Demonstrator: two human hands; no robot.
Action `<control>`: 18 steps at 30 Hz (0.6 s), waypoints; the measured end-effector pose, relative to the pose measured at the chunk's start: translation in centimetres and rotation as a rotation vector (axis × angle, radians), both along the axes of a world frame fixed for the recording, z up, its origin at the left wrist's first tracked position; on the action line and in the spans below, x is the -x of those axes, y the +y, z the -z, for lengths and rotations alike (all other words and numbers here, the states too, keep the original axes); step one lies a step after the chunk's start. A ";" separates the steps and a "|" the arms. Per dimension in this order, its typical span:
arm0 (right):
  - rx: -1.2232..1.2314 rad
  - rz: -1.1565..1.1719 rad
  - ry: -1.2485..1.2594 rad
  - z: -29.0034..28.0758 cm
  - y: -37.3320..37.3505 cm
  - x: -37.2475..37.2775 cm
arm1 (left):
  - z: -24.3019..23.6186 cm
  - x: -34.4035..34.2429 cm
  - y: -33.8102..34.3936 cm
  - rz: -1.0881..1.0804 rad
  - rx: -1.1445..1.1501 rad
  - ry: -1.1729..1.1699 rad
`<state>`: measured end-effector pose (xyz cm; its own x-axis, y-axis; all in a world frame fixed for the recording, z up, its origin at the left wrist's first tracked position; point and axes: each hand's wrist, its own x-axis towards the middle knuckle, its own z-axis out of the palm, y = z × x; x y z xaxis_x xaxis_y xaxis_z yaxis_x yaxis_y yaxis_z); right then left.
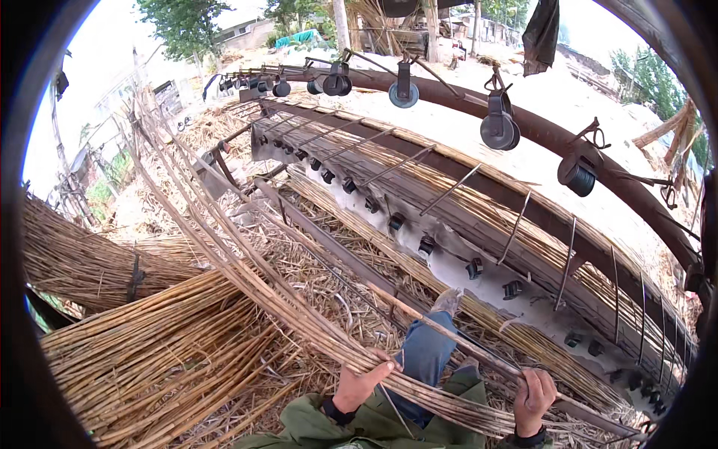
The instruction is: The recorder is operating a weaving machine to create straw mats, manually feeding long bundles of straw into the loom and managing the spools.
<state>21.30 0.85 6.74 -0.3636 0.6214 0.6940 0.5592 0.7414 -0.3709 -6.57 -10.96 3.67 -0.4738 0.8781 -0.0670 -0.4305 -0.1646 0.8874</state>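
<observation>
A loose bundle of long, thin reed stalks (299, 322) runs slantwise from the far left to my lap. My left hand (359, 388) is closed around it near its lower part. The stalks go on to the right, low past my right wrist. My right hand (533, 396) is curled shut at the near end of a single reed stalk (456, 340), which lies above the bundle along a metal pipe (329, 232). What else its fingers may hold is hidden.
Beyond the pipe stands a long metal frame (479, 213) with upright rods and a row of black spools (426, 245). Round weights (499, 131) hang from a curved brown beam (441, 93). Reed piles (149, 352) lie at left; straw litter (321, 299) covers the ground.
</observation>
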 end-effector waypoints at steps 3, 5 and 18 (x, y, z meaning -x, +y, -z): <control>-0.002 0.017 -0.065 -2.2 1.3 -0.5 | -0.3 0.3 -0.2 -0.024 0.007 -0.033; 0.075 0.079 -0.089 -3.4 1.6 -0.9 | -0.4 0.8 -0.4 -0.057 -0.011 -0.044; 0.204 -0.013 -0.089 -3.4 0.0 -5.6 | 1.7 2.3 -0.7 -0.125 -0.035 -0.119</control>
<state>26.86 0.87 10.17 -0.4268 0.7404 0.5193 0.5875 0.6635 -0.4631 -8.91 -11.65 1.99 -0.5699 0.8157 -0.0993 -0.5064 -0.2535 0.8242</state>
